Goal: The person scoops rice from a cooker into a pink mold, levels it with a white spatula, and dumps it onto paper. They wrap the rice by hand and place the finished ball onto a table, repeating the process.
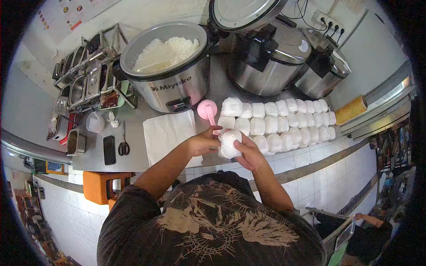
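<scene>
Between my two hands is a white paper-wrapped rice packet point(230, 143), held just above the table's front edge. My left hand point(205, 142) is closed on its left side, near the handle of a pink scoop point(207, 109). On the other side my right hand point(249, 153) grips it with the thumb in front. Rows of similar wrapped packets point(270, 124) fill the table to the right. A stack of white paper sheets point(169, 136) lies left of my hands. Behind it stands an open rice cooker point(174, 91) with cooked white rice point(166, 54) inside.
Two more cookers point(275, 62) point(323, 66) stand at the back right, lids down. A phone point(109, 150), scissors point(124, 144) and a metal rack of trays point(88, 73) are on the left. An orange stool point(98, 186) sits below. Another person point(368, 239) is at lower right.
</scene>
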`<state>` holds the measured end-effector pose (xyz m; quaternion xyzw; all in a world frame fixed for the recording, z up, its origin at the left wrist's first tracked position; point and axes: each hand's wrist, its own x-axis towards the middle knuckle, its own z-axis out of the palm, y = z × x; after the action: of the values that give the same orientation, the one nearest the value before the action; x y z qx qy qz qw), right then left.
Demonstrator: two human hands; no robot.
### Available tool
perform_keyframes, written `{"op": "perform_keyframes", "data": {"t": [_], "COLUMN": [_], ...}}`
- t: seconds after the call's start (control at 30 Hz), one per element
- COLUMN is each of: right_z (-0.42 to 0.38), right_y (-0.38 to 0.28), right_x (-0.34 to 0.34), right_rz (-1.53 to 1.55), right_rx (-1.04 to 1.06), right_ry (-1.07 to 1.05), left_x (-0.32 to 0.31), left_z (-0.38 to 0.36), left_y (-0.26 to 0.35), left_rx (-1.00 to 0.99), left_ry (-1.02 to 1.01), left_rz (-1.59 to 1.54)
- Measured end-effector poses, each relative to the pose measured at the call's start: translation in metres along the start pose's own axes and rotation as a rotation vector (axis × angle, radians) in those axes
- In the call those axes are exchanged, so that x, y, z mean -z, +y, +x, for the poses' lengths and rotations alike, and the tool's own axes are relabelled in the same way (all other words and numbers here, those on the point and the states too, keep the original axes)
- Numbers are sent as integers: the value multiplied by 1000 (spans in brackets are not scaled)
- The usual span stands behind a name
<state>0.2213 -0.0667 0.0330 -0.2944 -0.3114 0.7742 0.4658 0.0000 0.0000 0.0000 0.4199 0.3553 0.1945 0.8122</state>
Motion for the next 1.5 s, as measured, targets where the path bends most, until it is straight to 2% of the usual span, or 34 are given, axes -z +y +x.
{"op": "perform_keyframes", "data": {"t": [0.07, 0.1, 0.17, 0.2, 0.27, 0.3, 0.37, 0.4, 0.5, 0.53, 0.6, 0.63, 0.67, 0.73, 0.8, 0.9, 0.93, 0.97, 1.03, 1.07, 1.13, 1.17, 1.23, 1.27, 1.33, 1.37, 1.43, 1.47, 1.5], "right_z": [22, 10, 46, 71, 117, 133, 154, 167, 141, 131, 127, 127, 127, 127, 131, 134, 135, 135, 133, 144, 142, 141, 152, 160, 183, 200, 212, 206, 206], "right_y": [-5, -36, -62, -67, -71, -67, -42, -38, -39, -46, -42, -43, -46, -60, -76, -83, -88, -93, -113, -112, -117, -123, -128, -130, -131, -124, -105, -110, -93], "right_x": [18, 43, 67, 88, 128, 143, 147, 153, 109, 93, 97, 97, 96, 100, 109, 126, 129, 132, 129, 145, 125, 113, 101, 97, 92, 99, 114, 102, 118], "right_rz": [-134, -205, -411, -588, -875, -1017, -1429, -1522, -1628, -1565, -1699, -1765, -1802, -1785, -1753, -1591, -1574, -1551, -1509, -1462, -1531, -1566, -1554, -1561, -1605, -1639, -1703, -1781, -1849], "right_rx": [85, 104, 259, 338, 297, 277, 139, -85, -66, -115, -54, -15, -59, -186, -256, -120, -83, -103, -135, -85, -9, 29, 125, 185, 229, 201, 114, -259, -133], "right_ry": [128, 289, 530, 584, 628, 648, 836, 780, 884, 821, 821, 820, 812, 710, 633, 642, 645, 606, 523, 457, 533, 575, 509, 483, 455, 454, 478, 326, 352], "left_x": [17, -6, 8, 19, 29, 27, 19, 13, -10, -11, -7, 7, 29, 27, 18, 19, 25, 31, 9, 1, -5, -4, 12, 11, 50, 70, 115, 139, 156], "left_z": [18, 48, 83, 104, 144, 148, 150, 155, 147, 149, 154, 162, 173, 164, 150, 143, 139, 133, 84, 58, 7, -17, -54, -74, -90, -98, -100, -94, -87], "left_y": [0, -8, 4, 5, -1, 7, 21, 14, 16, 11, 6, -1, -13, 2, 17, 10, 6, 3, 28, 44, 79, 98, 140, 172, 219, 241, 267, 277, 284], "left_rx": [-42, -106, -269, -344, -486, -410, -251, -376, -308, -313, -329, -342, -357, -332, -249, -391, -496, -559, -692, -705, -729, -730, -877, -882, -1017, -926, -593, -432, -277], "left_ry": [94, 201, 436, 594, 898, 860, 774, 843, 880, 882, 891, 820, 747, 656, 620, 780, 771, 737, 613, 597, 624, 655, 866, 982, 1078, 1072, 1026, 979, 929], "left_rz": [113, 134, 245, 393, 677, 795, 1023, 1036, 916, 906, 888, 981, 1073, 1112, 1006, 926, 1029, 999, 839, 822, 857, 897, 1081, 1129, 1278, 1404, 1546, 1630, 1709]}}
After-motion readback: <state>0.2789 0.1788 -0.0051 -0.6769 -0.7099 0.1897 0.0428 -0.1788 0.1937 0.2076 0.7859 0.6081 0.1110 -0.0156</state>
